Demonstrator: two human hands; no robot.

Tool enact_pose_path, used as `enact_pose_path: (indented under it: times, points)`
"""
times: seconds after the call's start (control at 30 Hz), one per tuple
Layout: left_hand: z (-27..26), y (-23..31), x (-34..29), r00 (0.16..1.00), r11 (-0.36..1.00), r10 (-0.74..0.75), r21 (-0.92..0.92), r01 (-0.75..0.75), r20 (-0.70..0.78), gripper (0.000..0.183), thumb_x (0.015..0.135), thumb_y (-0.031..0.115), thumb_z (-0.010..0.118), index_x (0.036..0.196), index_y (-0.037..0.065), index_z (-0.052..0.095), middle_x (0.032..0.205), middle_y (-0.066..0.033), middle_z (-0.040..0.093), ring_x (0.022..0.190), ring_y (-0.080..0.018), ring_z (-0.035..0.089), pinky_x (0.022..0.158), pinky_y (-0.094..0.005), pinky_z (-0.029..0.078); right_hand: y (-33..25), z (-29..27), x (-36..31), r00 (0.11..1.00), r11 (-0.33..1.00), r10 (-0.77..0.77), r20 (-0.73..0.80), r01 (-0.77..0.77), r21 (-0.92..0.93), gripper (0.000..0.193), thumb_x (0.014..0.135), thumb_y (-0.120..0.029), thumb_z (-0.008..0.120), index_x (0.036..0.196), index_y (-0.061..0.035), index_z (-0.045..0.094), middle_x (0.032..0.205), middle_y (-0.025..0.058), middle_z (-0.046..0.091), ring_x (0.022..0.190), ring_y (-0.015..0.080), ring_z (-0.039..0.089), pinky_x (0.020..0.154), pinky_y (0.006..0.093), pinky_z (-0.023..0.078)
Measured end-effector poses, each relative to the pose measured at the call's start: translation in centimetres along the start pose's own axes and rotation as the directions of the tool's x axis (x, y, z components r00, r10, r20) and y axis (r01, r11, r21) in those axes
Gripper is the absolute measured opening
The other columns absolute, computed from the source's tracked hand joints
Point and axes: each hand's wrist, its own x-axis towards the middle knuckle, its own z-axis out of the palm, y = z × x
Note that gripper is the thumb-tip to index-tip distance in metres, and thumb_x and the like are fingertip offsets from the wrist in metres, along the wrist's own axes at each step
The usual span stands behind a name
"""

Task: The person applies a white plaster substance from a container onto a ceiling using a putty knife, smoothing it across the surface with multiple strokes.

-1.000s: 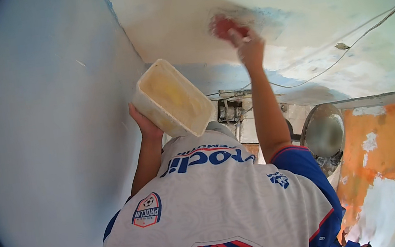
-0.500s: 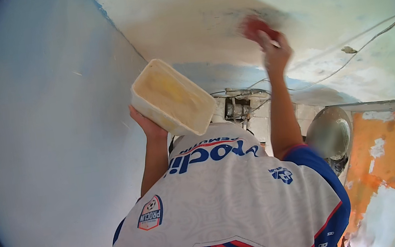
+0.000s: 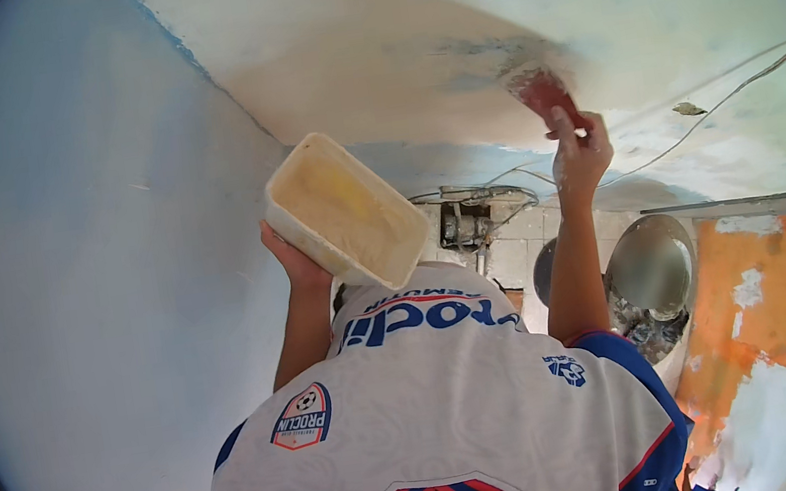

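My left hand [image 3: 301,263] grips a pale rectangular plastic tub [image 3: 321,246] by its left side, tilted with its mouth toward me. Creamy, yellowish paste coats the inside of the tub. Between the fingers of my right hand [image 3: 583,156] is a red putty knife [image 3: 541,91], its blade end against the wall [image 3: 368,68] ahead. Beside the blade, dark grey-blue smudges [image 3: 481,50] show through the whitish coat. The fingertips of my left hand are partly hidden behind the tub.
A plain pale-blue wall [image 3: 97,287] rises on my left and meets the coated wall at a corner. Thin cables [image 3: 742,84] run across the right. Below are a dusty motor-like device [image 3: 463,226], a round metallic dish [image 3: 653,261] and an orange surface with white patches [image 3: 770,283].
My right hand and the putty knife have moved down and to the right along the wall. The tub has shifted slightly lower, still in my left hand.
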Motion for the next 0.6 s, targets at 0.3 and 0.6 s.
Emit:
enact_pose_path:
  times: [0.3,0.6]
  points:
    - [1.2,2.0,2.5,0.998,0.998,-0.033,0.060,0.036,-0.052,0.077,0.101,0.065,0.023,0.151,0.011,0.046,0.149,-0.0119,0.052,0.136,-0.0310,0.051,0.111,-0.0481,0.046,1.9,6.1,1.6,0.987,0.971,-0.159,0.019,0.160,-0.177,0.026,0.091,-0.022,0.080,0.099,0.0004,0.071,0.084,0.0065,0.073,0.069,0.0122,0.067,0.061,0.0244,0.055]
    - [-0.7,2.9,3.2,0.998,0.997,-0.057,0.044,0.058,-0.025,0.076,0.101,0.064,0.023,0.151,0.011,0.046,0.150,-0.0119,0.052,0.136,-0.0315,0.052,0.111,-0.0474,0.046,0.5,9.5,-3.5,0.938,0.950,-0.160,0.306,0.231,-0.210,0.020,0.091,-0.019,0.081,0.093,-0.0006,0.072,0.084,0.0092,0.073,0.067,0.0135,0.069,0.057,0.0257,0.054]
